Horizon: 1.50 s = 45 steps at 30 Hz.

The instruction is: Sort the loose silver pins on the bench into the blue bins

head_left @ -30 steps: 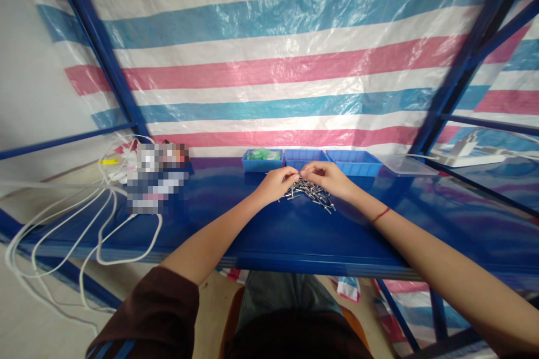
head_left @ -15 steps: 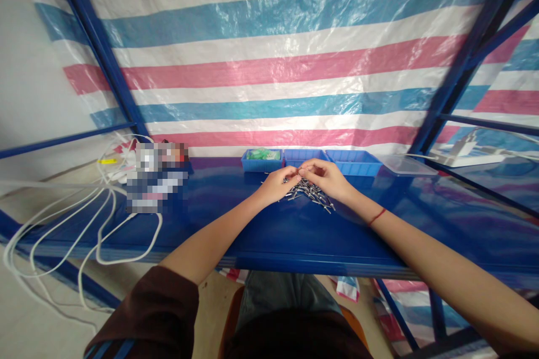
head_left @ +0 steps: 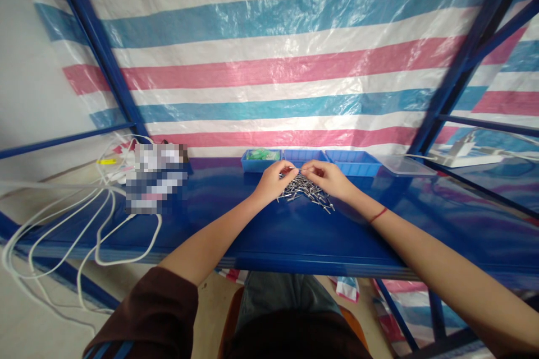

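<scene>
Fingers (head_left: 310,165) over blue tbl (head_left: 295,235), striped tarp (head_left: 273,73) behind

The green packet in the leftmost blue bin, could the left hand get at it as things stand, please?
Probably yes: the left hand is just in front of the open blue bin and nothing covers the green packet, though that hand seems to pinch a thin metal piece.
</scene>
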Each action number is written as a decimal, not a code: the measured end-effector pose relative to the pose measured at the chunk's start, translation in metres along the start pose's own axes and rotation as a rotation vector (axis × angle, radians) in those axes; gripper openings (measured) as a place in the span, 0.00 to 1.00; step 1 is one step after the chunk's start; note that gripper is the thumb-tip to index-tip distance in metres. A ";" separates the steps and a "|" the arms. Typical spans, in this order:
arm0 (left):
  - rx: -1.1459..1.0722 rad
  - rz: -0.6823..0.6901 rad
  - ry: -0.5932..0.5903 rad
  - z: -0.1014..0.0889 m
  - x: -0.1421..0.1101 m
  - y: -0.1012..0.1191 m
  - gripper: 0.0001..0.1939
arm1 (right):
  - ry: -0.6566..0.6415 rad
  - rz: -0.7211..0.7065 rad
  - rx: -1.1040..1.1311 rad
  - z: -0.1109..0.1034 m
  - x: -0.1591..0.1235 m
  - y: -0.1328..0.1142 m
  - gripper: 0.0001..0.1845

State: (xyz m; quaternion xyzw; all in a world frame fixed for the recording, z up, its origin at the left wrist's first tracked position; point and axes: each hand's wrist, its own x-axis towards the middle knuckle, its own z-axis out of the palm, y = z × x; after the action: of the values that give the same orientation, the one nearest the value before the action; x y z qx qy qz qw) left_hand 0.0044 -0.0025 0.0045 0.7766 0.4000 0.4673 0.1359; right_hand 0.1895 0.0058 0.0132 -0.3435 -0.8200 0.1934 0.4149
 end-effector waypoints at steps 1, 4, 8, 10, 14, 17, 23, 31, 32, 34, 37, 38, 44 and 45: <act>0.032 -0.009 -0.005 -0.001 0.000 -0.001 0.11 | -0.017 0.029 -0.007 -0.002 0.001 0.002 0.19; 0.186 -0.060 -0.081 -0.003 -0.003 -0.002 0.18 | 0.030 0.140 -0.044 -0.016 0.004 0.012 0.20; 0.392 -0.063 -0.268 -0.005 -0.008 -0.004 0.20 | 0.328 0.356 -0.171 -0.051 0.005 0.036 0.17; 0.424 -0.036 -0.329 -0.005 -0.009 -0.005 0.18 | 0.450 0.492 -0.232 -0.068 0.002 0.049 0.15; 0.424 0.002 -0.371 -0.004 -0.009 -0.006 0.13 | 0.469 0.699 -0.315 -0.088 -0.006 0.067 0.15; 0.420 0.019 -0.370 -0.005 -0.009 -0.004 0.11 | 0.374 0.738 -0.443 -0.090 -0.007 0.066 0.18; 0.467 0.087 -0.357 -0.005 -0.009 -0.002 0.10 | 0.284 0.590 -0.539 -0.076 0.000 0.045 0.20; 0.525 0.126 -0.371 -0.003 -0.010 0.000 0.10 | -0.004 0.251 -0.456 -0.046 0.000 0.025 0.19; 0.530 0.129 -0.363 -0.003 -0.010 0.001 0.10 | -0.045 0.221 -0.424 -0.043 0.000 0.025 0.18; 0.530 0.132 -0.330 -0.003 -0.011 0.003 0.11 | -0.127 0.174 -0.341 -0.036 -0.001 0.024 0.16; 0.464 0.105 -0.244 -0.003 -0.010 0.005 0.13 | -0.212 0.139 -0.127 -0.026 -0.002 0.022 0.14; 0.420 0.089 -0.219 -0.003 -0.009 0.004 0.13 | -0.227 0.141 -0.045 -0.022 -0.002 0.020 0.15; 0.078 0.033 -0.214 -0.001 -0.003 0.002 0.14 | -0.215 0.197 0.191 -0.008 -0.003 0.004 0.17; 0.038 0.022 -0.211 -0.001 -0.002 0.002 0.14 | -0.197 0.206 0.205 -0.007 -0.003 0.001 0.16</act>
State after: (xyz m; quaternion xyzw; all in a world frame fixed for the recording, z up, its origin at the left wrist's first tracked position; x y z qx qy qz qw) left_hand 0.0041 -0.0059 0.0048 0.8284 0.3836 0.3767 0.1575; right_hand 0.1968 0.0049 0.0149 -0.3608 -0.7933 0.3502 0.3433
